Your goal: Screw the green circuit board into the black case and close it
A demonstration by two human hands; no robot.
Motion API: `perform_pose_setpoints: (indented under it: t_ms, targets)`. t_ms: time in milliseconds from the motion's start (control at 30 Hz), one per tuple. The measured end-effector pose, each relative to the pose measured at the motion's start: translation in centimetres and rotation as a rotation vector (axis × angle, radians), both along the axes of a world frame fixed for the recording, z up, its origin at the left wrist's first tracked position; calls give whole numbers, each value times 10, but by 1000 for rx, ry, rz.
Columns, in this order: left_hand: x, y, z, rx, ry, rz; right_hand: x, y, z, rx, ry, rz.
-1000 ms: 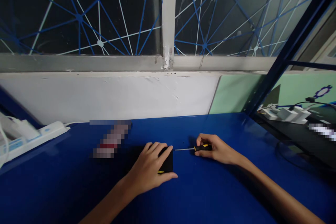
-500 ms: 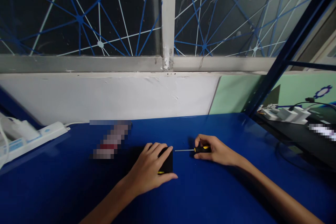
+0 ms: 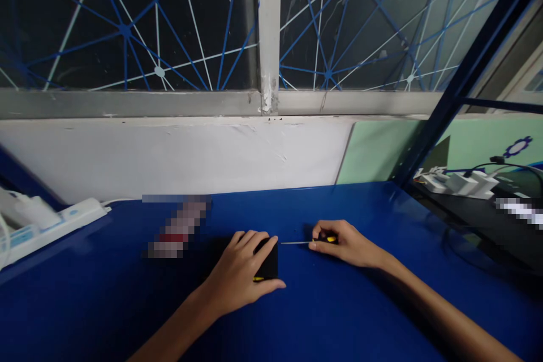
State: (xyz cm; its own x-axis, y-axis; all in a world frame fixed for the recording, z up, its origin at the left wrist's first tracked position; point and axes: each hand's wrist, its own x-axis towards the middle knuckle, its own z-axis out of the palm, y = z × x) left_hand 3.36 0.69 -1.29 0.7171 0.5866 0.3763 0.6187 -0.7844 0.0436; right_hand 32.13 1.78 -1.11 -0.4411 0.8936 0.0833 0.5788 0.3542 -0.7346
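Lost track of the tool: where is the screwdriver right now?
The screwdriver lies on the blue table right of centre, its handle in the right hand, its tip pointing at the black box under the left hand.

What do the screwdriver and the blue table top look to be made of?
Screwdriver: thin bright shaft, likely bare steel; black and yellow handle, probably moulded plastic or rubber, mostly hidden under the right hand. Table top: glossy blue, soft reflections, likely painted metal or laminate; cannot tell which.
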Motion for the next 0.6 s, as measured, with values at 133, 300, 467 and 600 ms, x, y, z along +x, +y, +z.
perform_pose_setpoints:
  t_ms: [133, 300, 467, 600]
  targets:
    - [1, 1, 1, 10, -33, -7, 1, 1, -3, -16, 84, -15]
    - [1, 0, 2, -3, -24, -2, 1, 1, 3, 28, 0, -1]
    - [1, 1, 1, 4, -47, -12, -3, -1, 5, 74, -83, -25]
    - [0, 1, 0, 4, -51, -8, -2, -2, 0, 39, -44, -30]
